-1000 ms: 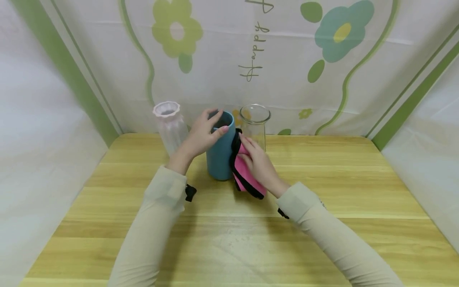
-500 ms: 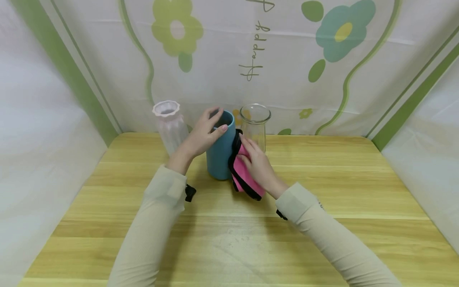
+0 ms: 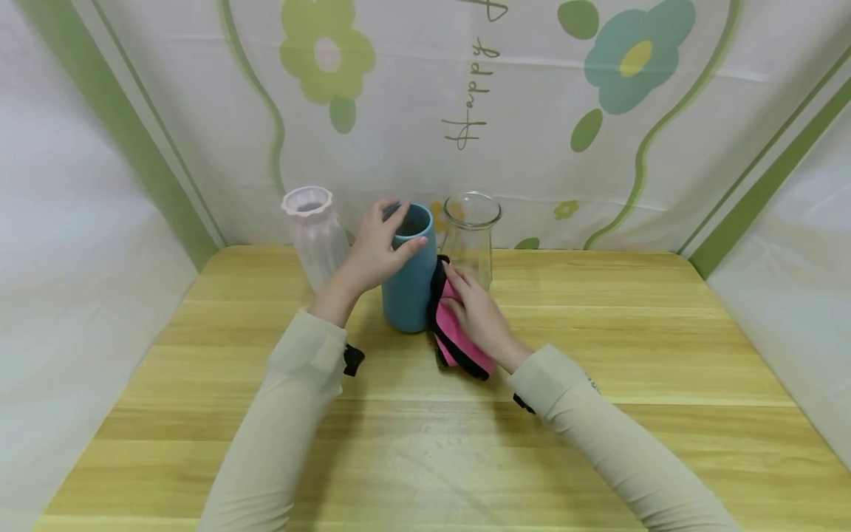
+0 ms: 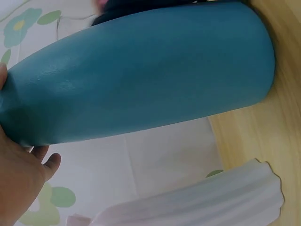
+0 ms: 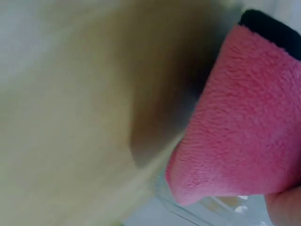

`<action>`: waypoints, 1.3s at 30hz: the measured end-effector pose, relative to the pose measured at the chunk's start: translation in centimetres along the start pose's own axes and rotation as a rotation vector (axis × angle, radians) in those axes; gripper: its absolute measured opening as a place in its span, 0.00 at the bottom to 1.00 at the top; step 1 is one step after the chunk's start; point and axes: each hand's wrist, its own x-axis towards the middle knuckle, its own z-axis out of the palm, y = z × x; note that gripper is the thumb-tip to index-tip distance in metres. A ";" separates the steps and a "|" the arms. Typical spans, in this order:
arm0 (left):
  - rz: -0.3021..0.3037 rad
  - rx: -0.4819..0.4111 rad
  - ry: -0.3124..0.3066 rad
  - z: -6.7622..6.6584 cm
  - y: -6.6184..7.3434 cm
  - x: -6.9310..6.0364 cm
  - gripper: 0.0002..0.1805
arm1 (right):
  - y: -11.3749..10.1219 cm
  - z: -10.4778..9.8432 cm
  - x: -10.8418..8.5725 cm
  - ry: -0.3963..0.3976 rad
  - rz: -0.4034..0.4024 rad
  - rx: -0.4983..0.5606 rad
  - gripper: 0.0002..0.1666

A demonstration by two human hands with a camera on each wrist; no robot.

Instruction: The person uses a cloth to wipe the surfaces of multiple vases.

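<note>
A tall blue vase (image 3: 407, 295) stands upright on the table. My left hand (image 3: 374, 251) grips it around the rim, thumb on the near side; the left wrist view shows the vase (image 4: 141, 75) with the hand (image 4: 19, 174) at its upper end. My right hand (image 3: 480, 314) holds a folded pink cloth with black edging (image 3: 459, 343) against the vase's right side. Fluffy pink cloth (image 5: 240, 122) fills much of the right wrist view, with only part of the hand (image 5: 286, 207) showing.
A pale pink, scalloped vase (image 3: 312, 236) stands left of the blue one, behind the left hand. A clear glass vase (image 3: 473, 247) stands behind the right hand. The wooden table (image 3: 425, 443) ends at a patterned curtain (image 3: 399, 96).
My right hand and the cloth have slid slightly down along the blue vase's right side. The left hand keeps its grip at the rim, with its thumb shifted slightly.
</note>
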 end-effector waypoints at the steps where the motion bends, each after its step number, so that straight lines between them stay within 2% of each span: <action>1: 0.001 0.009 0.001 -0.1 0.0 0.0 0.39 | -0.3 -0.2 0.2 0.029 -0.021 0.014 0.35; 5: 0.003 0.021 -0.017 -0.5 -0.1 0.0 0.39 | -1.4 -1.1 0.9 0.123 -0.079 0.078 0.35; 9: 0.011 0.030 -0.034 -0.6 -0.2 0.0 0.39 | -2.0 -1.6 1.2 0.149 -0.076 0.094 0.36; 16: 0.024 0.030 0.003 -0.1 -0.6 0.1 0.41 | -1.0 -0.4 0.5 0.076 -0.041 0.064 0.35; 21: -0.019 0.009 0.023 0.3 -0.6 0.2 0.44 | 0.3 1.0 -0.1 -0.014 0.026 0.000 0.34; 25: -0.034 0.014 0.029 0.5 -0.6 0.2 0.45 | 0.8 1.4 -0.4 -0.033 0.031 -0.035 0.33; 30: -0.014 0.048 0.039 0.2 -0.2 0.0 0.42 | 0.1 0.6 0.0 0.014 -0.003 -0.011 0.33; 33: 0.002 0.071 0.044 -0.1 0.0 -0.1 0.40 | -0.7 -0.2 0.5 0.067 -0.030 0.039 0.34; 39: 0.000 0.057 0.023 -0.4 -0.1 -0.1 0.39 | -1.9 -1.6 1.2 0.176 -0.097 0.087 0.34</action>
